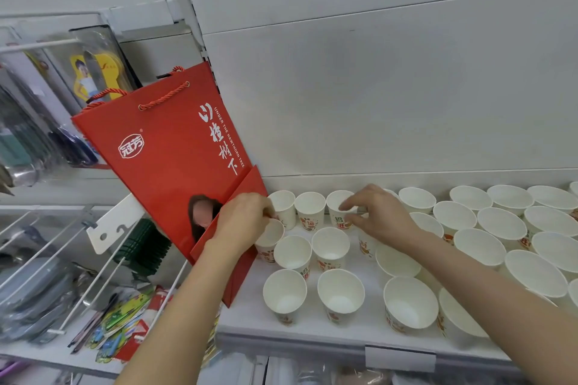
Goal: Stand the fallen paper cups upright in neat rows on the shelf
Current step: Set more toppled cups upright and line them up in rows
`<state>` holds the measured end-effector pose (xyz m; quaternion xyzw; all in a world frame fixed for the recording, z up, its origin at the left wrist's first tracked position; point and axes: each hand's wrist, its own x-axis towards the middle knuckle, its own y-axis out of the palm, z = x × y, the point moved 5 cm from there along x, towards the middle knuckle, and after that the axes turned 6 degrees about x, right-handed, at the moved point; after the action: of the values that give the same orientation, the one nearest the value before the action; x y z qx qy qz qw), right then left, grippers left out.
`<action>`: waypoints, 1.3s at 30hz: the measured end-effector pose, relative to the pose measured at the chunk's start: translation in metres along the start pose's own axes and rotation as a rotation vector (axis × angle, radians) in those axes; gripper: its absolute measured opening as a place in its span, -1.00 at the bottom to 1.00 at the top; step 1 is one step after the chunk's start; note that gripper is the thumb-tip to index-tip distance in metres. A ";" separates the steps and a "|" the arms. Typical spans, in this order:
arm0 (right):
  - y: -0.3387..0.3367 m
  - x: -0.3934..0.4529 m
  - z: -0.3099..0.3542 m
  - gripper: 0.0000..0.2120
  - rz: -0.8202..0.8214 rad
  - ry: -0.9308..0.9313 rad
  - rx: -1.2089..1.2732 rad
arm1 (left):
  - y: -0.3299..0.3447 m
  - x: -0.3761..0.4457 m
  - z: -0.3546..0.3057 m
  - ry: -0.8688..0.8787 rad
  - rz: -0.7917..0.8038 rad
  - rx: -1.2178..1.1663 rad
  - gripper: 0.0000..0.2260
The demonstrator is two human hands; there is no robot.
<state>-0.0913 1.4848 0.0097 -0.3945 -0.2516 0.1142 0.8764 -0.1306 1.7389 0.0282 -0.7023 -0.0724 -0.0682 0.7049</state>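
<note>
Several white paper cups with red and orange print stand upright in rows on the white shelf (312, 327). My left hand (242, 222) pinches the rim of a tilted cup (269, 242) at the left end of the second row, next to the red bag. My right hand (380, 217) pinches the rim of an upright cup (339, 208) in the back row, thumb and forefinger on it. More upright cups (409, 303) fill the shelf toward the right; my right forearm hides part of some.
A red paper gift bag (169, 153) with rope handles leans against the shelf's left end. Wire racks (56, 259) with packaged goods lie lower left. The white back panel (406, 87) rises behind the cups. A price tag holder (400, 358) sits on the shelf's front edge.
</note>
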 end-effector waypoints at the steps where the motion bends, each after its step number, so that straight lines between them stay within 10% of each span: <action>1: 0.002 -0.007 0.004 -0.83 0.075 -0.017 0.014 | 0.003 -0.008 0.005 -0.004 0.077 0.018 -0.78; 7: 0.020 -0.033 0.022 -0.75 0.330 -0.054 -0.006 | 0.016 -0.026 -0.001 0.040 0.213 0.134 -0.83; 18: 0.038 -0.033 0.027 -0.93 0.248 -0.099 -0.105 | -0.012 -0.040 -0.036 0.057 0.016 -0.142 -0.89; 25: 0.041 -0.027 0.024 -0.93 0.204 -0.106 -0.128 | 0.009 -0.041 -0.073 0.104 0.167 -0.005 -0.88; 39: 0.038 -0.020 0.034 -0.94 0.142 0.006 -0.186 | 0.012 -0.043 -0.067 0.154 -0.086 0.084 -0.84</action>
<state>-0.1261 1.5232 -0.0066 -0.4911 -0.2298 0.1507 0.8266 -0.1694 1.6712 0.0074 -0.6610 -0.0511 -0.1490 0.7337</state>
